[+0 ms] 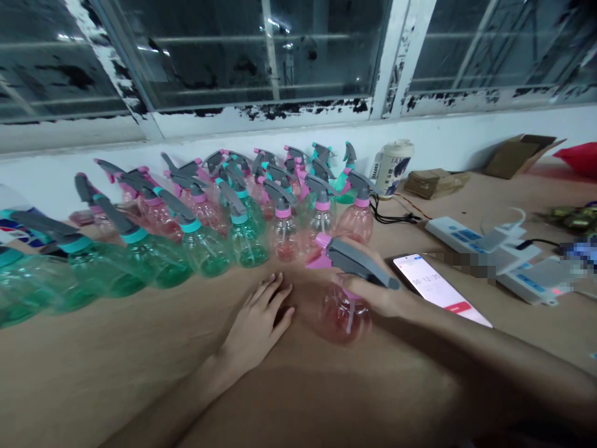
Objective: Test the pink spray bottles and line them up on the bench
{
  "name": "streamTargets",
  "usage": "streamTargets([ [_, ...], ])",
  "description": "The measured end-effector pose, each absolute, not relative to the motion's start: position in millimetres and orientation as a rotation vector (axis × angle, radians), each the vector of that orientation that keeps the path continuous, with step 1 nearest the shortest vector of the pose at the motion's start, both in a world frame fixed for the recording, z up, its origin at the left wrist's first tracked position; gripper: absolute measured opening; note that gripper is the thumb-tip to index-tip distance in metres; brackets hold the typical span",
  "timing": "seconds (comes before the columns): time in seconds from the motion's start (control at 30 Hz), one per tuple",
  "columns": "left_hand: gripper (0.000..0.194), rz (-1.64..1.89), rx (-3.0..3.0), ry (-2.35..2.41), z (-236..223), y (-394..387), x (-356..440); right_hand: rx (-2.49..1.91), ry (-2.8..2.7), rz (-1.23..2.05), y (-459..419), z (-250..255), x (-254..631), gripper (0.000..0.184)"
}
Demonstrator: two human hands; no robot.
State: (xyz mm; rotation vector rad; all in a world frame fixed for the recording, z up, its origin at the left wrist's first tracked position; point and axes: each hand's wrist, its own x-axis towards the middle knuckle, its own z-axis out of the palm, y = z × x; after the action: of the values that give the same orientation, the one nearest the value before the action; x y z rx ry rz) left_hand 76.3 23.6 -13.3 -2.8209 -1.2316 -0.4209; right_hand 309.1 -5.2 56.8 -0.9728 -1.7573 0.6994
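My right hand (380, 292) is wrapped round the neck of a pink spray bottle (345, 314) with a grey trigger head (359, 262), which stands on the brown table (140, 348). My left hand (259, 320) lies flat on the table just left of that bottle, fingers stretched out and holding nothing. Behind both hands stand several green spray bottles (205, 249) and pink spray bottles (284, 233) in rows along the wall.
A phone (441, 289) with a lit timer screen lies right of the held bottle. White power strips (485, 249) with cables, a paper cup (392, 167) and cardboard pieces (436, 182) sit at the back right. A red item (583, 157) lies at the far right.
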Motion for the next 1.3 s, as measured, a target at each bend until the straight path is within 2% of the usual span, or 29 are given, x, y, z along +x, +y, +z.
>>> streamTargets([
  [0.33, 0.041, -0.416, -2.807, -1.212, -13, 23, 78, -0.948, -1.8, 0.618, -7, 68, 295, 0.015],
  [0.67, 0.04, -0.453, -2.804, -1.179, -14, 22, 78, -0.972, -1.813, 0.677, -7, 71, 294, 0.019],
  [0.97, 0.039, -0.451, -2.793, -1.154, -12, 21, 79, -0.975, -1.783, 0.71, -9, 68, 293, 0.016],
  [1.1, 0.039, -0.45, -2.797, -1.171, -13, 21, 79, -0.982, -1.787, 0.708, -9, 68, 294, 0.026],
  [1.3, 0.041, -0.433, -2.793, -1.158, -14, 21, 78, -0.982, -1.784, 0.619, -8, 66, 294, 0.016],
])
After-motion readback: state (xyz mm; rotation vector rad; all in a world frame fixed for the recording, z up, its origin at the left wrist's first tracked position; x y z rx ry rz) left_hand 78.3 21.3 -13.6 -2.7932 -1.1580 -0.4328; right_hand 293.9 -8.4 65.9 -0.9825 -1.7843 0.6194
